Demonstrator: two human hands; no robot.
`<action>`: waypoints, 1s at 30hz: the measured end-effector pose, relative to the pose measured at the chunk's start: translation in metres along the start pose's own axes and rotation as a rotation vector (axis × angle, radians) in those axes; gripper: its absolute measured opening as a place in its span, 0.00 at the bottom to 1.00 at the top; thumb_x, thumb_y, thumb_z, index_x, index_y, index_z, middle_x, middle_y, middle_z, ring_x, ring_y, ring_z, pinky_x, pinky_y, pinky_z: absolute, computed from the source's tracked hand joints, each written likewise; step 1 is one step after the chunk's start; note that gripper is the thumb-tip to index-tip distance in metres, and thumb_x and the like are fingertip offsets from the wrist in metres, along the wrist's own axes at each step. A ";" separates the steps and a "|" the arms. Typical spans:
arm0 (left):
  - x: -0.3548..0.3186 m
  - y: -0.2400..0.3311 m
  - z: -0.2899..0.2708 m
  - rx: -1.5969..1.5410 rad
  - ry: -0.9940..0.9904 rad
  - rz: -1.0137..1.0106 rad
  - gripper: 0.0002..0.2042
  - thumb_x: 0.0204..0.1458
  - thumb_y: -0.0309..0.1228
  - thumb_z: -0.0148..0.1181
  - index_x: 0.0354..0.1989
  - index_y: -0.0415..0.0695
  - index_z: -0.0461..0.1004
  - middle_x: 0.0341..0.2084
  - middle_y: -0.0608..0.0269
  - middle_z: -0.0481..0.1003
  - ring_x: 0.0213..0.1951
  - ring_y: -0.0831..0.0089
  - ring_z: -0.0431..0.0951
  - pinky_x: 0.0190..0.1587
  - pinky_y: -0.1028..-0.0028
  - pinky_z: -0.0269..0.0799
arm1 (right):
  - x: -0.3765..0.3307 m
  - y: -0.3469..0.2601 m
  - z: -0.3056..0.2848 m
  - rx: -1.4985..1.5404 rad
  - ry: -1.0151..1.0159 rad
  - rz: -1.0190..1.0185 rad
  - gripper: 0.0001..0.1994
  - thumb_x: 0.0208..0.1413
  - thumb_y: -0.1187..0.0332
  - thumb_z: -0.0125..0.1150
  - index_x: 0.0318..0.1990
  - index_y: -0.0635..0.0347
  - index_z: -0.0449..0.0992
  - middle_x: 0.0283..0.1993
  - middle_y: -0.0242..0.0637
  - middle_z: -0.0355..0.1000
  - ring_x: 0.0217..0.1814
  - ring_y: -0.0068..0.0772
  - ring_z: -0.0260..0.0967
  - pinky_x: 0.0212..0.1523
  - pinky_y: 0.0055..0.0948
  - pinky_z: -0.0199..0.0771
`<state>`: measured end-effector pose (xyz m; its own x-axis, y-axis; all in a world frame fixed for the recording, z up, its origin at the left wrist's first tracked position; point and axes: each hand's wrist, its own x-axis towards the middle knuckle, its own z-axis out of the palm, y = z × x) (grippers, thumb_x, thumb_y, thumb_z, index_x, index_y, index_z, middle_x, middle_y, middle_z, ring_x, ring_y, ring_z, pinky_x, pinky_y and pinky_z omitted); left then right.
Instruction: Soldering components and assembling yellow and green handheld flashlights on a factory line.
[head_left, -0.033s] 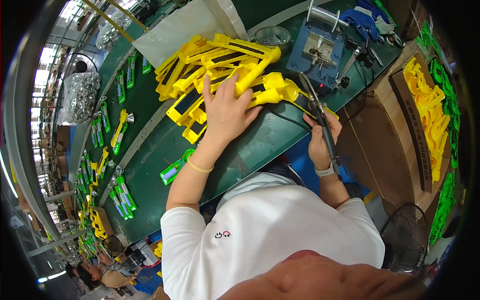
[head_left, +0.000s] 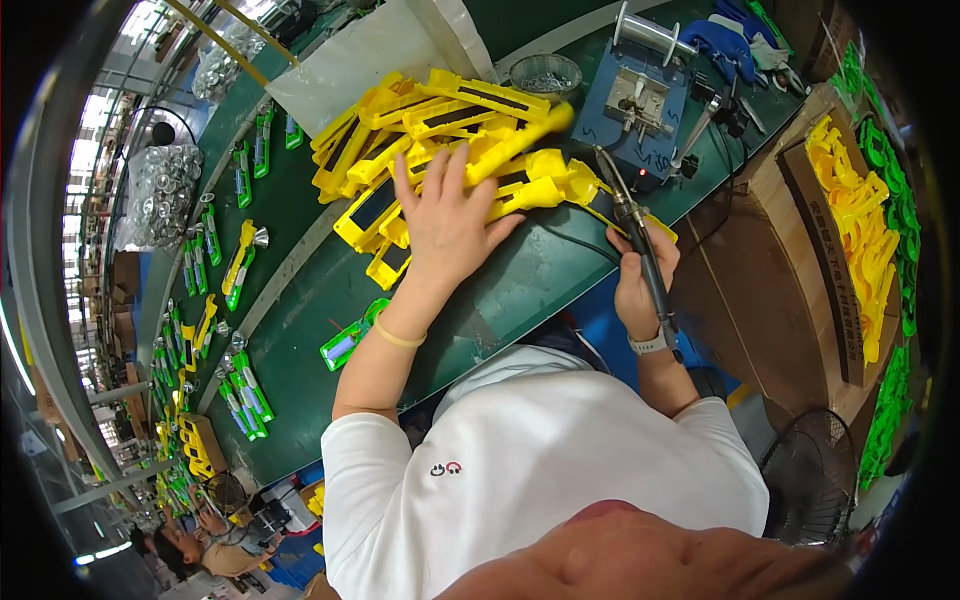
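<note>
My left hand (head_left: 447,222) lies flat with its fingers spread on a pile of yellow plastic housings (head_left: 440,125) on the green workbench (head_left: 310,270). It presses on the pile and grips nothing. My right hand (head_left: 640,280) is closed around the black handle of a soldering iron (head_left: 648,262). The iron's tip points up and away, toward the yellow housing (head_left: 545,180) at the right end of the pile. A black cable runs from the iron across the bench.
A blue soldering station (head_left: 640,100), a solder spool (head_left: 650,28) and a metal bowl (head_left: 545,72) stand behind the pile. Cardboard boxes of yellow parts (head_left: 855,215) and green parts (head_left: 890,190) sit right. Green-and-yellow pieces (head_left: 245,260) line the belt. Fan (head_left: 820,470) at lower right.
</note>
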<state>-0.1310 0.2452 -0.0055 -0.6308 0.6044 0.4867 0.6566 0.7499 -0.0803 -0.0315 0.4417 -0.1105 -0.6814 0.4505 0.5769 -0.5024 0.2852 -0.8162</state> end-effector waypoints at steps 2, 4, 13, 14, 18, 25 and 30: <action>-0.007 -0.003 -0.002 0.044 -0.054 -0.072 0.24 0.32 0.53 0.65 0.31 0.47 0.74 0.49 0.52 0.65 0.53 0.57 0.62 0.59 0.43 0.41 | -0.002 0.005 0.001 -0.008 -0.022 0.041 0.21 0.58 0.58 0.52 0.50 0.66 0.61 0.45 0.43 0.67 0.44 0.31 0.68 0.44 0.28 0.70; -0.016 -0.011 0.004 0.022 -0.003 -0.060 0.26 0.32 0.55 0.64 0.33 0.47 0.74 0.45 0.53 0.66 0.51 0.57 0.63 0.58 0.44 0.42 | -0.004 0.005 0.002 -0.012 -0.046 0.086 0.22 0.57 0.58 0.53 0.51 0.66 0.61 0.43 0.42 0.68 0.43 0.31 0.69 0.44 0.27 0.70; -0.036 -0.019 0.014 -0.073 0.135 -0.028 0.31 0.34 0.54 0.65 0.43 0.45 0.70 0.40 0.56 0.64 0.49 0.59 0.63 0.59 0.48 0.45 | -0.015 -0.001 -0.002 0.182 0.149 -0.006 0.28 0.57 0.49 0.48 0.53 0.63 0.50 0.46 0.56 0.65 0.42 0.44 0.71 0.42 0.40 0.75; -0.039 -0.023 0.017 -0.091 0.141 0.043 0.28 0.34 0.53 0.65 0.40 0.45 0.71 0.39 0.58 0.65 0.48 0.61 0.65 0.60 0.48 0.44 | -0.013 -0.003 -0.006 0.189 0.183 -0.040 0.28 0.57 0.48 0.46 0.53 0.61 0.50 0.45 0.56 0.65 0.41 0.45 0.71 0.41 0.40 0.76; -0.044 -0.031 0.023 -0.204 0.194 0.132 0.22 0.34 0.50 0.67 0.31 0.47 0.71 0.32 0.64 0.69 0.43 0.65 0.70 0.60 0.49 0.44 | 0.002 -0.006 -0.028 0.182 0.280 -0.120 0.26 0.59 0.46 0.40 0.54 0.55 0.47 0.44 0.57 0.65 0.40 0.47 0.71 0.38 0.42 0.76; -0.041 -0.042 0.024 -0.290 0.275 0.083 0.24 0.31 0.52 0.68 0.30 0.47 0.69 0.31 0.63 0.67 0.41 0.65 0.68 0.58 0.50 0.48 | 0.030 -0.038 -0.091 0.040 0.572 -0.262 0.33 0.55 0.40 0.42 0.45 0.69 0.60 0.37 0.53 0.71 0.35 0.45 0.74 0.33 0.37 0.78; -0.040 -0.034 0.022 -0.143 0.182 0.160 0.23 0.35 0.50 0.65 0.34 0.47 0.69 0.36 0.63 0.67 0.45 0.64 0.67 0.60 0.45 0.42 | 0.016 -0.056 -0.165 -0.103 0.448 -0.203 0.40 0.52 0.34 0.36 0.40 0.73 0.70 0.38 0.47 0.72 0.40 0.40 0.73 0.40 0.34 0.75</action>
<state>-0.1374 0.2011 -0.0412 -0.4380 0.6445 0.6267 0.8018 0.5953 -0.0517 0.0737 0.5720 -0.0609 -0.2684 0.6897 0.6725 -0.5309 0.4767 -0.7007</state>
